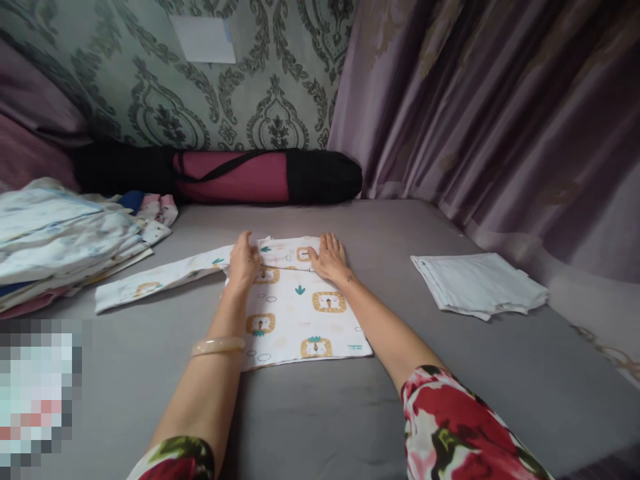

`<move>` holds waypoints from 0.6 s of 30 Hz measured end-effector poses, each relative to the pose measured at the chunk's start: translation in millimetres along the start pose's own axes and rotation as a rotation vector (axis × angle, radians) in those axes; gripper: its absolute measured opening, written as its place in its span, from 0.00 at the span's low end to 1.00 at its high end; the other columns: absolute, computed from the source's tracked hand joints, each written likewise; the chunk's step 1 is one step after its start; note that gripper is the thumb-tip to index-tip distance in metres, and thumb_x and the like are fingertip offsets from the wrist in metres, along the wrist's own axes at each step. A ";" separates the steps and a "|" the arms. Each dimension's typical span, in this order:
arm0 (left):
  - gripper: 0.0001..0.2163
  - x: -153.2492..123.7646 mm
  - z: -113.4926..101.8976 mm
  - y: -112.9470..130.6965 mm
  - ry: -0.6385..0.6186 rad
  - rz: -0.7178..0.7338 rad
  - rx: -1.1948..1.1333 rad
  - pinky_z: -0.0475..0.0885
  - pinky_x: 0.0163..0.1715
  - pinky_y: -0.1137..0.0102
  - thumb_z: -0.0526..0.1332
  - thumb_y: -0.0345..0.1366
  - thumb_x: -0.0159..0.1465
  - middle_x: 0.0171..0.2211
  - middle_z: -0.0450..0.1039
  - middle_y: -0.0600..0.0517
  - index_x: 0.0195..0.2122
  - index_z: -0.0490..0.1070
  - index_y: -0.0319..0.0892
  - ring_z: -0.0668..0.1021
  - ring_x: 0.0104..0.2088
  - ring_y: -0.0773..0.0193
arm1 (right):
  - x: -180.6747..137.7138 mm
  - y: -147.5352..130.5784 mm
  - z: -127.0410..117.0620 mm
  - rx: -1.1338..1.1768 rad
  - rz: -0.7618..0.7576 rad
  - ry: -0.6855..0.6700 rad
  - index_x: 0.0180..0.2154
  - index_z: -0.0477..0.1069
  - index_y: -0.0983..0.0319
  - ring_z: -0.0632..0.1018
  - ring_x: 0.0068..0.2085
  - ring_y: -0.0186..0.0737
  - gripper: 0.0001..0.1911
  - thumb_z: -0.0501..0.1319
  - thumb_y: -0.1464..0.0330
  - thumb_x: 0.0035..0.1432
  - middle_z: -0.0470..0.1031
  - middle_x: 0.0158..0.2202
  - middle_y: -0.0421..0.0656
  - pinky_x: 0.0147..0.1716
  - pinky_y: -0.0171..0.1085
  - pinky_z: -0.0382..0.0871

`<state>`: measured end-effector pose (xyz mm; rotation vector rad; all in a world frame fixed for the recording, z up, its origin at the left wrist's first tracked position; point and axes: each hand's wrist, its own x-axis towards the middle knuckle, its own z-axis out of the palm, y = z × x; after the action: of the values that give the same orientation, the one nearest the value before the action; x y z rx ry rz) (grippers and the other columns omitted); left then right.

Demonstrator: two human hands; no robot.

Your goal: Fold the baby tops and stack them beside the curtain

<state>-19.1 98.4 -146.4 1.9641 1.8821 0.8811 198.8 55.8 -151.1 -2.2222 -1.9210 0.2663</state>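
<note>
1. Red floral sleeves (455, 427) come nearest the camera, at the near edge, with bare forearms reaching out of them toward the far side.
2. Gray sheet (310, 427) spreads beneath the things laid out, lightly creased, running from the near edge back to the far side.
3. Mauve curtain (480, 113) hangs in long pleats along the far right, paler toward its lower edge.
4. Damask wallpaper (280, 87), dark scrollwork on grayish green, covers the far wall.
5. Long black-and-magenta bag (240, 188) lies lengthwise by the far wall, a black strap slanting over its middle.
6. Pile of clothes (65, 230), loosely heaped at the far left, shows mostly white and pale blue, with some pink and dark blue.
7. Lion-print garment (295, 320) lies on the sheet in the middle, white with ochre lion faces and green leaves. Its body makes a flat rectangle; a folded band crosses the far end, and one long sleeve (165, 280) stretches left, its end near the pile.
8. Stack of folded white cloth (480, 283) sits at the right, well apart from the garment.
9. White panel (204, 40) is on the far wall, left of middle.
10. Right hand (331, 257) rests palm down on the garment's far right corner, fingers extended, clasping nothing. Left hand (245, 262) touches the far left corner, fingers bent; I cannot tell whether they pinch the cloth.
11. Pale bangle (219, 345) circles the left forearm.
</note>
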 end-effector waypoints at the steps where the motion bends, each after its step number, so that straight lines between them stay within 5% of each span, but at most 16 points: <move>1: 0.24 -0.6 0.6 -0.5 0.000 0.020 0.012 0.68 0.50 0.60 0.51 0.28 0.60 0.47 0.73 0.41 0.60 0.62 0.38 0.75 0.49 0.52 | 0.0 -0.3 -0.4 -0.005 0.003 -0.010 0.68 0.43 0.76 0.43 0.70 0.49 0.39 0.37 0.52 0.68 0.41 0.71 0.55 0.66 0.46 0.33; 11: 0.17 -3.9 5.9 -5.6 -0.015 0.114 0.317 0.68 0.47 0.61 0.53 0.28 0.61 0.49 0.68 0.40 0.49 0.74 0.41 0.72 0.49 0.51 | 1.9 -0.2 -0.2 -0.051 0.021 -0.020 0.68 0.43 0.76 0.44 0.70 0.50 0.39 0.38 0.52 0.68 0.42 0.71 0.55 0.66 0.47 0.38; 14: 0.18 -9.7 2.5 6.1 0.061 0.164 0.383 0.67 0.48 0.56 0.53 0.30 0.61 0.57 0.64 0.40 0.52 0.73 0.42 0.69 0.53 0.45 | 0.9 -5.4 -5.6 -0.072 0.018 -0.028 0.68 0.43 0.75 0.44 0.70 0.52 0.38 0.39 0.54 0.68 0.42 0.71 0.56 0.66 0.49 0.37; 18: 0.21 -19.8 6.0 30.4 -0.036 0.337 0.366 0.64 0.53 0.58 0.52 0.28 0.62 0.56 0.69 0.40 0.56 0.68 0.38 0.69 0.55 0.48 | -3.7 -30.6 -6.2 -0.098 -0.160 0.077 0.68 0.45 0.71 0.43 0.70 0.49 0.33 0.40 0.60 0.69 0.42 0.71 0.54 0.66 0.51 0.31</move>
<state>9.5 77.0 -137.8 2.5520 1.8241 0.6036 170.7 56.3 -137.1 -2.0879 -2.0972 0.0635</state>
